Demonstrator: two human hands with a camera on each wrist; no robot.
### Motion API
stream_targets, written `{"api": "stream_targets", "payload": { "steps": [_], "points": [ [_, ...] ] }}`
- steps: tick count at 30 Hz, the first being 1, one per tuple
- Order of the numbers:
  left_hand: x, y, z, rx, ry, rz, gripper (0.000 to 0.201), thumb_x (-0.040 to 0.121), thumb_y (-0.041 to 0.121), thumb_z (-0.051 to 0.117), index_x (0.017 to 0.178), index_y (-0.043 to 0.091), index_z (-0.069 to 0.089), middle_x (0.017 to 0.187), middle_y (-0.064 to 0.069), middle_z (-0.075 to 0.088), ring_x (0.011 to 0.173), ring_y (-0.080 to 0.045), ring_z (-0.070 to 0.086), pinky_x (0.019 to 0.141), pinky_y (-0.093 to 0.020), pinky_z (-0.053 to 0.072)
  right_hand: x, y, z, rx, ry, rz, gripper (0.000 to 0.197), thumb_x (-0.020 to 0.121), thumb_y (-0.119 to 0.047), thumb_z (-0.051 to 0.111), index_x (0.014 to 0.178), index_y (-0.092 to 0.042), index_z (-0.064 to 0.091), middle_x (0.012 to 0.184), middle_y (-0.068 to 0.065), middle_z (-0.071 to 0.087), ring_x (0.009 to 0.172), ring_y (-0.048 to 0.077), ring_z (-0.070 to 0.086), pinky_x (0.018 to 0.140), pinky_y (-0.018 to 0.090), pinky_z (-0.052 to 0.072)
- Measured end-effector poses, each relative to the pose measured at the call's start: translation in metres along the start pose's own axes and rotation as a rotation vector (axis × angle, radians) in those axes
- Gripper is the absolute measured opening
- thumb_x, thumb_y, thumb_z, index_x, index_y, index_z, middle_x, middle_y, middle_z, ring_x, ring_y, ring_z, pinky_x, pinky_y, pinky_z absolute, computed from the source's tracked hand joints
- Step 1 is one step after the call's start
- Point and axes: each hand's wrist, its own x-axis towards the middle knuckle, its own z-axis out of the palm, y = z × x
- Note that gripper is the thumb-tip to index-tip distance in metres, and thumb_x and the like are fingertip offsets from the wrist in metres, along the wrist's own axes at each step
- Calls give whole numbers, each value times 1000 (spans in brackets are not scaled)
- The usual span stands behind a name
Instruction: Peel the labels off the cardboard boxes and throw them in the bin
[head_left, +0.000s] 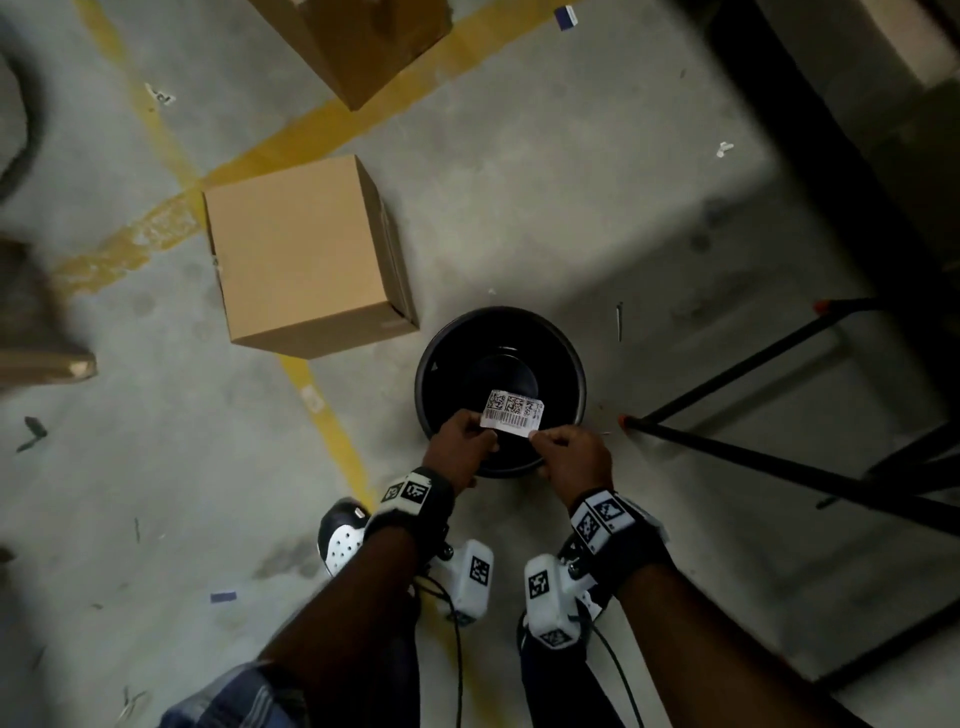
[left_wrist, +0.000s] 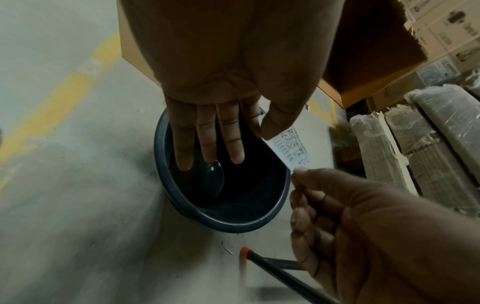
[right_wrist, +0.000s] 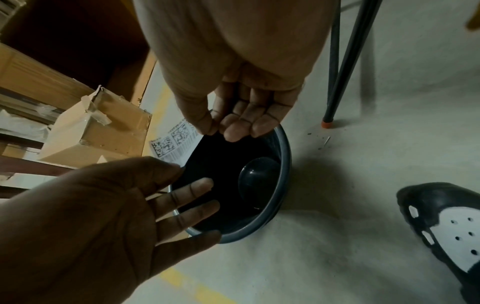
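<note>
A white label (head_left: 511, 410) printed with barcodes hangs over the mouth of a round black bin (head_left: 577, 374) on the concrete floor. My left hand (head_left: 467, 447) pinches its lower left corner between thumb and forefinger, and the other fingers stretch out over the bin (left_wrist: 233, 223). My right hand (head_left: 563, 449) pinches the lower right corner with its fingers curled. In the left wrist view the label (left_wrist: 292, 146) stands between both hands. The right wrist view shows the label (right_wrist: 176, 142) beside the bin rim (right_wrist: 284, 164). A closed cardboard box (head_left: 301, 254) stands left of the bin.
A second cardboard box (head_left: 353, 41) lies at the top. Black stand legs with orange tips (head_left: 727, 447) spread on the floor right of the bin. My black-and-white shoe (head_left: 343, 535) is near the bin. Yellow floor lines and paper scraps mark the concrete.
</note>
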Motion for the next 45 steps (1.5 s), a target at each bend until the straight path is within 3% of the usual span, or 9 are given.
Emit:
{"api": "stream_targets", "payload": {
  "steps": [4,8,13,16,18,23,28,34,45],
  "points": [
    [12,-4,3,66,27,18,27,95,20,56,122,20,52,113,-8,67,96,-27,67,58,-37,54,8,-1,12,51,24,19,16,90,-18,71,74,-15,69,63,1,65,53,16,61,63,30,52],
    [21,-12,6,57,25,-17,36,96,24,55,131,24,46,119,-11,65,98,-29,66,58,-41,60,16,-2,25,23,28,-7,19,91,-20,69,72,-19,66,62,-2,65,54,16,62,58,26,49],
    [32,-28,-1,-50,79,-122,76,96,24,57,155,39,12,128,-17,60,106,-34,64,56,-40,58,29,1,36,11,32,-18,18,92,-19,68,75,-20,65,64,-3,64,56,17,62,59,27,51],
    [39,-39,-4,-16,109,-122,69,95,23,57,153,37,22,118,-17,65,101,-32,64,63,-45,61,35,6,39,-13,-33,-26,13,91,-7,66,82,-17,68,71,0,67,52,11,60,52,19,48],
    [43,-46,-2,17,105,-111,62,94,20,56,150,33,32,113,-15,67,97,-30,65,64,-45,61,41,10,41,-49,-49,-32,16,90,-4,66,82,-18,68,73,1,69,53,11,61,55,23,50],
    [50,-58,3,107,100,-65,56,90,19,60,144,24,44,113,-14,69,105,-33,64,86,-48,56,50,10,46,-166,-66,-49,6,89,-18,70,85,-22,73,76,-3,72,55,9,65,59,23,51],
    [56,-61,10,114,94,-42,56,90,16,59,144,24,45,118,-16,65,107,-37,62,86,-46,55,57,7,48,-359,-37,-79,18,85,-37,70,67,-36,67,75,-8,74,70,14,71,70,31,57],
    [62,-66,12,133,90,-23,58,90,17,60,145,25,42,117,-19,65,102,-39,64,84,-42,54,63,-2,48,-593,6,-122,17,86,-45,67,90,-31,76,100,-1,74,98,26,68,70,26,43],
    [63,-67,10,186,87,8,58,91,16,60,145,21,42,110,-12,67,106,-29,62,87,-30,46,69,-2,48,-626,-11,-103,23,86,-54,66,89,-33,75,100,-3,74,98,24,68,73,28,44]
  ]
}}
